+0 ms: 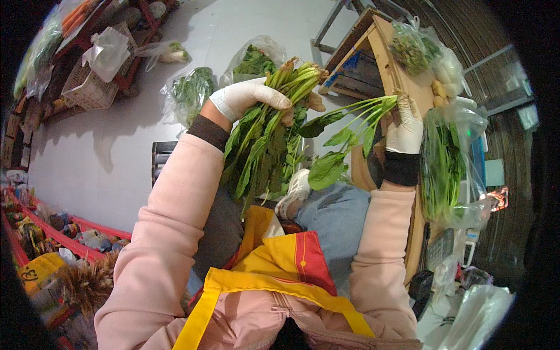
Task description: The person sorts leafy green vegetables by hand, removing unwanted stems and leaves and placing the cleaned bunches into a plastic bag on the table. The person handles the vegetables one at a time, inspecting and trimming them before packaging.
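Note:
My left hand (pixel 258 98), in a white glove, grips a thick bunch of leafy greens (pixel 267 144) around its pale stems. The stem ends point up and away from me, and the leaves hang down towards my lap. On the right, my right hand (pixel 404 120), gloved too, pinches a small sprig of the same greens (pixel 334 162) by its root end. Its broad leaves spread left, close beside the bunch. Below the hands, a yellow and red apron (pixel 280 258) covers my lap, and a white shoe (pixel 294 192) shows on the floor.
A wooden table (pixel 385 57) on my right bears bagged long greens (pixel 446 166) and a calculator (pixel 439 251). Bagged leafy greens (pixel 192 92) and another bag of greens (pixel 256 61) stand on the floor ahead. Left are a plastic basket (pixel 89 85) and a red-edged rack (pixel 65 234).

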Demonstrator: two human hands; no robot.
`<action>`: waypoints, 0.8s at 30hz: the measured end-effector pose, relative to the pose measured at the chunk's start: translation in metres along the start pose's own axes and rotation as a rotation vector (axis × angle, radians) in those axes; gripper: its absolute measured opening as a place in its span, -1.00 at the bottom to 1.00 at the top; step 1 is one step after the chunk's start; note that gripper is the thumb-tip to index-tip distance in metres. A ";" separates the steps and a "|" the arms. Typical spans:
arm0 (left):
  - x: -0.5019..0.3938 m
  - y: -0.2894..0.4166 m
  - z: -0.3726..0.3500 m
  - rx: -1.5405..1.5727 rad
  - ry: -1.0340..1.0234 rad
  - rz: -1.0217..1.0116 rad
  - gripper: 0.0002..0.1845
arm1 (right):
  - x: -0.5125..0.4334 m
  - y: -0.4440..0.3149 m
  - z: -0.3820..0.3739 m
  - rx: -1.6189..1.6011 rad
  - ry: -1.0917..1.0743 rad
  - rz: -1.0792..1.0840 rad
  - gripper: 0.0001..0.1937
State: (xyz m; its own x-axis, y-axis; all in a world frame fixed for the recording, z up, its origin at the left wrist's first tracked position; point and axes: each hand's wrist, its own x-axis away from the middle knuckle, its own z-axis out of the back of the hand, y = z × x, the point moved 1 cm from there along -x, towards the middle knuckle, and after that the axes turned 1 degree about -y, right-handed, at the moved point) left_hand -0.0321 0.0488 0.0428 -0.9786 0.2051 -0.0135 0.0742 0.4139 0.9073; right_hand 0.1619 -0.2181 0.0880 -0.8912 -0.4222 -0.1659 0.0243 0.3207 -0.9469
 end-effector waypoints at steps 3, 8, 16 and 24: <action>-0.002 -0.002 -0.001 0.001 0.003 0.015 -0.55 | 0.002 -0.002 -0.005 0.031 -0.027 -0.004 -0.83; -0.003 -0.003 -0.013 0.095 -0.064 -0.006 -0.44 | 0.003 -0.001 -0.014 0.070 -0.030 0.027 -0.82; -0.010 -0.009 -0.031 0.058 -0.107 0.110 -0.46 | 0.009 0.002 -0.024 0.153 -0.035 0.026 -0.80; -0.019 -0.007 -0.045 0.012 -0.161 0.201 -0.44 | 0.009 0.009 -0.027 0.193 -0.050 0.003 -0.80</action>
State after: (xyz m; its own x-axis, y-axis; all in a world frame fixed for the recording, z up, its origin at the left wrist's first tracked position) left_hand -0.0230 0.0022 0.0558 -0.9010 0.4223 0.0991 0.2676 0.3612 0.8933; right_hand 0.1423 -0.1961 0.0855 -0.8673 -0.4648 -0.1782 0.1180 0.1557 -0.9807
